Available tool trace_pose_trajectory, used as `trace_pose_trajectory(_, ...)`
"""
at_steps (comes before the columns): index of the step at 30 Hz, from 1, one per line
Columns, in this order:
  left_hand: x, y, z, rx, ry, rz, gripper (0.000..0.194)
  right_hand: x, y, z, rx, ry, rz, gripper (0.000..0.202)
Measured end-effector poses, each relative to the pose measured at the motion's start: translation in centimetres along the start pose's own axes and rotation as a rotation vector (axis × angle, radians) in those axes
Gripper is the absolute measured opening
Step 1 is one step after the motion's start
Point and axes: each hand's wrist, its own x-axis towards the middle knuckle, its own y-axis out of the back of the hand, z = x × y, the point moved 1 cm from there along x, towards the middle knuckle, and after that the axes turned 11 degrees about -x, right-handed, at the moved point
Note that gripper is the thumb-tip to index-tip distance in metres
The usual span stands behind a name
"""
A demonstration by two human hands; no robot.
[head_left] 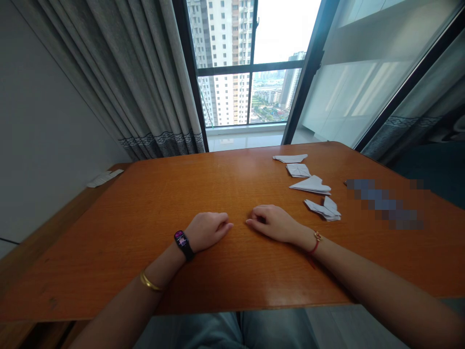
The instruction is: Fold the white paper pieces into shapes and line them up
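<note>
My left hand rests on the wooden table, its fingers curled in loosely and nothing showing in them. Across a small gap, my right hand lies on the same surface, also curled shut with no object visible. To the right of it is a folded paper piece with upright flaps, the nearest thing to that hand. Behind this sit a paper airplane, a folded paper square and a long flat folded paper, all white and apart from both hands.
A blurred-out item lies at the table's right side. White paper strips are by the wall at the far left. Beyond the table's back edge are a grey curtain and a window.
</note>
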Motion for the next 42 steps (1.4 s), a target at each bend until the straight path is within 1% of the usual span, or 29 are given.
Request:
trace_pose_trajectory(5, 0.01, 0.09, 0.04, -0.039, 0.009, 0.006, 0.026, -0.02, -0.04, 0.03, -0.004, -0.004, -0.005, 0.028)
trace_pose_trajectory(17, 0.03, 0.08, 0.01, -0.044, 0.012, 0.001, 0.027, -0.03, -0.04, 0.06, -0.001, 0.008, -0.006, 0.028)
trace_pose_trajectory(25, 0.07, 0.27, 0.24, -0.042, 0.020, -0.006, 0.027, 0.03, 0.02, -0.05, -0.026, 0.009, -0.030, 0.027)
trace_pose_trajectory(42, -0.08, -0.01, 0.07, -0.032, 0.010, 0.011, 0.026, -0.06, -0.06, 0.10, -0.038, 0.021, -0.035, 0.024)
